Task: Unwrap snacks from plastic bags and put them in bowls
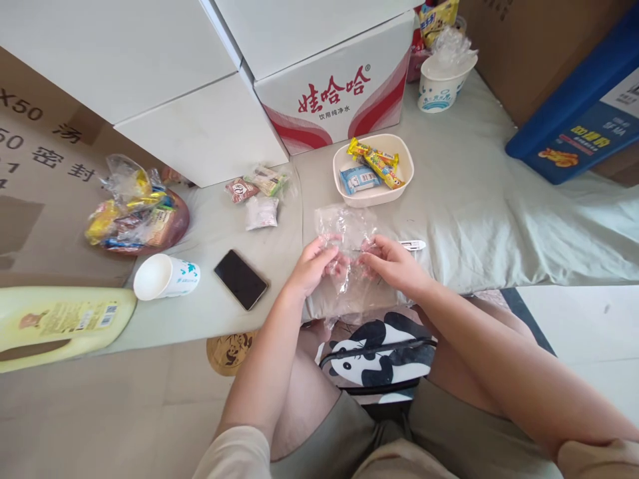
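Note:
Between my two hands, low over the pale green cloth (464, 193), is a clear plastic bag (344, 223). My left hand (318, 263) grips its left side, with the fingers closed on the thin film. On the opposite side my right hand (385, 261) pinches the bag too. Just beyond the right fingers lies a white pen-like object (412, 245). A white tray (339, 189) stands behind the bag, holding yellow snack packets (382, 166) and a blue-and-white packet (359, 179). To the left rest several small snack packets (262, 213).
A black phone (241, 279) and a tipped paper cup (167, 276) lie at left, near a snack-filled bowl (182, 223) and a yellow jug (64, 319). A white carton (329, 100) stands behind. At right are a paper bucket (442, 90) and a blue container (569, 126).

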`<state>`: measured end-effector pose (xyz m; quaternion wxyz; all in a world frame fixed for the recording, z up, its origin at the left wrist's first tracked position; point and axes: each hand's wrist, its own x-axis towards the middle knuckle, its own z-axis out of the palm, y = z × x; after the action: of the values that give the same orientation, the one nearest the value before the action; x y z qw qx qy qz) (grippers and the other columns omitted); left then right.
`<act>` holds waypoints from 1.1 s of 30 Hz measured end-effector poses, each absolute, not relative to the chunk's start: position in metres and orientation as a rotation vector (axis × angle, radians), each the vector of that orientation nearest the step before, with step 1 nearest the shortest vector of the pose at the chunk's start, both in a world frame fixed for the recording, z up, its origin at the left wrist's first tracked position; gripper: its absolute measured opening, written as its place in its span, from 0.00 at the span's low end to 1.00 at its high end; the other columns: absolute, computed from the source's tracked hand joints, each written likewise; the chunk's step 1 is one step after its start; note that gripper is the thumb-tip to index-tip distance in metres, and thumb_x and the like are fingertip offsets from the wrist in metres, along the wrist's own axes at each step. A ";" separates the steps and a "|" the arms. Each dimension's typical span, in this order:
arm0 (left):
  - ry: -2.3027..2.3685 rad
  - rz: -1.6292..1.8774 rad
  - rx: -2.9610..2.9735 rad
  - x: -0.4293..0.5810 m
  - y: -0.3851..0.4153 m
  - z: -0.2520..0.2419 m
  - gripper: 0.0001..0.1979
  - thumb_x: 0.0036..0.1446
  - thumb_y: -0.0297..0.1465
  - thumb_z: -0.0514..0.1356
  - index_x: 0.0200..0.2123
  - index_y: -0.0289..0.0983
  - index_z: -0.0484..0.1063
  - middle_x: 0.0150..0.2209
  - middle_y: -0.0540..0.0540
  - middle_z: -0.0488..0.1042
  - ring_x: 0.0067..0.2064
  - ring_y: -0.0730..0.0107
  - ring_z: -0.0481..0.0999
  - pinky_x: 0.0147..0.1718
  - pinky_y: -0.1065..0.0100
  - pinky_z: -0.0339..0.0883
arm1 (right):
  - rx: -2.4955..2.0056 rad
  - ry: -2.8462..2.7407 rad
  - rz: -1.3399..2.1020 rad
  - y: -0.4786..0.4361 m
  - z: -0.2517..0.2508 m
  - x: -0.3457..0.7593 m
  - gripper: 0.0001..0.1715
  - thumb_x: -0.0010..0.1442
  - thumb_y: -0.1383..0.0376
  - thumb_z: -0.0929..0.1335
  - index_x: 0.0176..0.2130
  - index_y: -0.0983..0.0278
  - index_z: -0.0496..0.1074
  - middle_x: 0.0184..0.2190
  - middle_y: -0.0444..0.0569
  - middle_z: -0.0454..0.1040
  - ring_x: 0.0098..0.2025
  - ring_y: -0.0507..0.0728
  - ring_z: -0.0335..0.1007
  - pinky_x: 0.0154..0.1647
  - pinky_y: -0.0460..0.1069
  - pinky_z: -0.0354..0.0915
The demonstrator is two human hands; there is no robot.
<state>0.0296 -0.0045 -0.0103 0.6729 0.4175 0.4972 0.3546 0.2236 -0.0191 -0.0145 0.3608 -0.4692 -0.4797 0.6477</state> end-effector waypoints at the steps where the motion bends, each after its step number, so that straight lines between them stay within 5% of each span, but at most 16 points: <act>1: 1.143 0.751 0.956 0.029 -0.004 -0.010 0.26 0.49 0.44 0.68 0.47 0.37 0.69 0.24 0.51 0.77 0.22 0.72 0.76 0.21 0.73 0.65 | -1.217 -1.223 1.646 -0.019 -0.015 0.224 0.13 0.53 0.57 0.70 0.35 0.60 0.64 0.25 0.40 0.71 0.23 0.51 0.68 0.24 0.47 0.64; 7: 1.128 0.684 1.076 0.027 -0.003 -0.010 0.24 0.51 0.43 0.67 0.48 0.37 0.69 0.24 0.51 0.77 0.22 0.72 0.76 0.21 0.74 0.64 | -1.289 -1.184 1.511 -0.018 -0.023 0.228 0.11 0.54 0.57 0.69 0.35 0.59 0.65 0.28 0.42 0.71 0.21 0.50 0.65 0.22 0.48 0.62; 12: 1.102 0.991 1.022 0.027 -0.002 -0.012 0.13 0.49 0.37 0.67 0.37 0.38 0.72 0.18 0.56 0.70 0.19 0.79 0.68 0.19 0.76 0.58 | -1.254 -1.014 1.465 -0.016 -0.026 0.227 0.10 0.52 0.60 0.70 0.36 0.59 0.71 0.22 0.39 0.67 0.20 0.49 0.59 0.22 0.47 0.58; 16: 1.066 1.102 0.898 0.025 0.000 -0.011 0.06 0.45 0.32 0.65 0.26 0.37 0.73 0.22 0.52 0.71 0.23 0.78 0.69 0.23 0.74 0.63 | -1.102 -0.844 1.485 -0.015 -0.024 0.227 0.06 0.47 0.63 0.71 0.27 0.61 0.70 0.38 0.44 0.73 0.22 0.46 0.57 0.23 0.47 0.57; 20: 1.055 1.146 0.841 0.021 0.003 -0.011 0.14 0.51 0.39 0.62 0.21 0.35 0.74 0.25 0.48 0.71 0.26 0.75 0.70 0.26 0.71 0.66 | -1.017 -0.828 1.541 -0.013 -0.020 0.232 0.04 0.45 0.63 0.70 0.24 0.62 0.72 0.46 0.49 0.72 0.33 0.51 0.65 0.31 0.49 0.63; 22: 1.079 1.176 0.921 0.019 0.003 -0.013 0.19 0.55 0.43 0.61 0.20 0.36 0.75 0.27 0.47 0.72 0.28 0.75 0.70 0.29 0.70 0.67 | -1.004 -0.845 1.549 -0.013 -0.018 0.235 0.12 0.49 0.56 0.67 0.24 0.62 0.72 0.46 0.52 0.72 0.38 0.55 0.68 0.34 0.51 0.66; 25: 1.149 1.169 1.224 0.015 0.003 -0.016 0.15 0.54 0.42 0.64 0.22 0.37 0.78 0.28 0.47 0.73 0.32 0.73 0.71 0.32 0.70 0.66 | -1.129 -0.941 1.495 -0.013 -0.016 0.237 0.21 0.54 0.48 0.64 0.25 0.61 0.69 0.43 0.54 0.73 0.38 0.57 0.68 0.33 0.51 0.65; 28: 1.187 1.154 1.376 0.015 0.002 -0.018 0.09 0.47 0.37 0.70 0.28 0.38 0.79 0.31 0.48 0.73 0.34 0.72 0.72 0.34 0.70 0.67 | -1.277 -1.045 1.469 -0.015 -0.017 0.236 0.18 0.50 0.53 0.72 0.38 0.59 0.69 0.37 0.48 0.72 0.32 0.53 0.65 0.29 0.49 0.62; 33: 1.040 1.169 1.026 0.020 -0.002 -0.013 0.36 0.38 0.33 0.75 0.52 0.47 0.68 0.40 0.51 0.74 0.39 0.73 0.75 0.39 0.70 0.71 | -1.180 -1.045 1.399 -0.015 -0.020 0.233 0.30 0.46 0.60 0.74 0.47 0.57 0.64 0.46 0.48 0.70 0.33 0.51 0.65 0.34 0.49 0.66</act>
<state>0.0203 -0.0021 -0.0131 0.5933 0.4415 0.4472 0.5030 0.2326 -0.0153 -0.0197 0.4944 -0.4867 -0.4311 0.5769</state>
